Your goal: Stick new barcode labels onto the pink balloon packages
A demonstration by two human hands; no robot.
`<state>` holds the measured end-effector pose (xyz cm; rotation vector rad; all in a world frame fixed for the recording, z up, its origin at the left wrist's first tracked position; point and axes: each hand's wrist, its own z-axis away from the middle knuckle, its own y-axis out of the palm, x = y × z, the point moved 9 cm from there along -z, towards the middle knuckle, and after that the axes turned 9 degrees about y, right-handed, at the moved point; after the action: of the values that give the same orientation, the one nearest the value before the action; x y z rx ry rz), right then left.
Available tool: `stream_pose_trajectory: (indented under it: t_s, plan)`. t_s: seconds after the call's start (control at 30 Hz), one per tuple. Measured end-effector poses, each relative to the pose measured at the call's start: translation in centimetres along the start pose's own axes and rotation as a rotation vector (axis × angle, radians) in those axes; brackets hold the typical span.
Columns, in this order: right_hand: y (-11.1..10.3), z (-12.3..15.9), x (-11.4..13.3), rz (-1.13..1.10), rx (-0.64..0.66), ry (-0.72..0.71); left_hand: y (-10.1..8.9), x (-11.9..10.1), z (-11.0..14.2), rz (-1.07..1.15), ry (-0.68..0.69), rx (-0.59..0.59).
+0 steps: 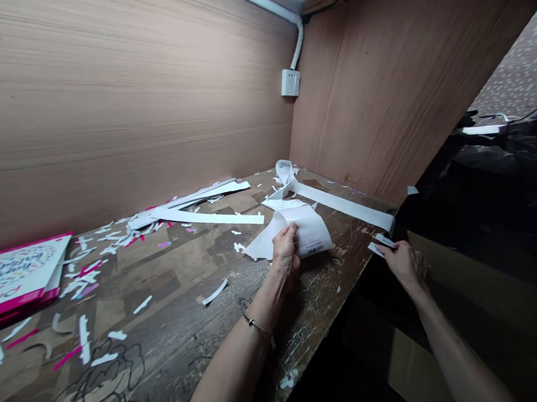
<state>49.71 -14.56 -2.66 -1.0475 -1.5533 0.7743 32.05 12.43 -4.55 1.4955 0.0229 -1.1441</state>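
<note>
Head view looks down at an old, scratched wooden bench (pixel 181 346) and two bare hands. The left hand (pixel 285 251) is mostly closed and holds a curled white paper sheet (pixel 309 232) near the middle of the bench. The fingers bend over the sheet, and a thin bracelet (pixel 256 324) sits on that wrist. The sheet has tiny print on one corner. The right hand (pixel 404 267) is pinched almost shut. It holds small white paper slips (pixel 383 246) just past the front edge of the bench, well apart from the left hand.

A long white paper strip (pixel 341 199) lies behind the sheet and reaches the right side of the bench. More long strips (pixel 205 214) lie to the left, with pink and white paper scraps (pixel 86 279) all around them. A book with pink edges (pixel 14 280) sits at the far left. Behind it all are wooden walls (pixel 130 94), with a white wall socket (pixel 290 82) in the corner.
</note>
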Motion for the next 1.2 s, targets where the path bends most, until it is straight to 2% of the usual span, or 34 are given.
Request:
stream_pose_trajectory:
  t_s: [0.07,0.13,0.17,0.2,0.27,0.33,0.37,0.47,0.5,0.63,0.77,0.83,0.9,0.97,1.07,1.2]
  plan:
    - [-2.7,1.6,1.8,-0.059,-0.151,-0.131,0.3,-0.1,-0.2,-0.011,-0.001,-0.003]
    - [-5.0,4.1,5.0,-0.264,-0.244,-0.371,0.7,-0.1,-0.4,-0.027,-0.006,0.001]
    - [-5.5,5.3,6.8,-0.405,-0.210,-0.499,1.0,-0.1,-0.5,-0.036,-0.009,0.007]
    - [-5.3,6.3,8.7,-0.544,-0.110,-0.604,1.3,-0.2,-0.7,-0.045,-0.011,0.015]
    - [-3.8,7.6,12.3,-0.733,0.163,-0.705,2.0,-0.4,-0.9,-0.062,-0.012,0.034]
    - [-1.8,7.9,14.9,-0.836,0.366,-0.672,2.7,-0.8,-1.1,-0.069,-0.009,0.066]
    - [-1.0,7.7,15.6,-0.885,0.411,-0.622,3.0,-1.1,-1.2,-0.069,-0.011,0.088]
    - [0.7,6.3,16.3,-1.069,0.441,-0.442,3.5,-1.5,-1.1,-0.072,-0.031,0.159]
    - [1.1,6.1,16.5,-1.102,0.449,-0.422,3.4,-1.5,-1.0,-0.075,-0.045,0.177]
    - [1.9,6.7,17.7,-1.036,0.440,-0.530,2.2,-0.4,-0.9,-0.063,-0.096,0.185]
    - [1.1,7.5,17.9,-0.913,0.353,-0.619,0.7,0.9,-1.3,-0.021,-0.085,0.121]
    - [-0.3,8.4,18.5,-0.771,0.238,-0.780,0.1,1.4,-1.4,-0.014,-0.072,0.086]
    - [-1.5,10.0,19.3,-0.566,0.084,-1.016,-0.3,1.8,-1.5,-0.015,-0.063,0.062]
    - [-1.6,11.3,19.7,-0.407,-0.023,-1.203,-0.5,2.2,-1.5,-0.019,-0.063,0.049]
    - [-1.0,11.9,19.7,-0.393,-0.027,-1.311,-0.7,2.5,-1.5,-0.031,-0.069,0.033]
    - [-0.7,12.2,19.3,-0.451,-0.027,-1.381,-1.0,2.8,-1.6,-0.057,-0.080,0.013]
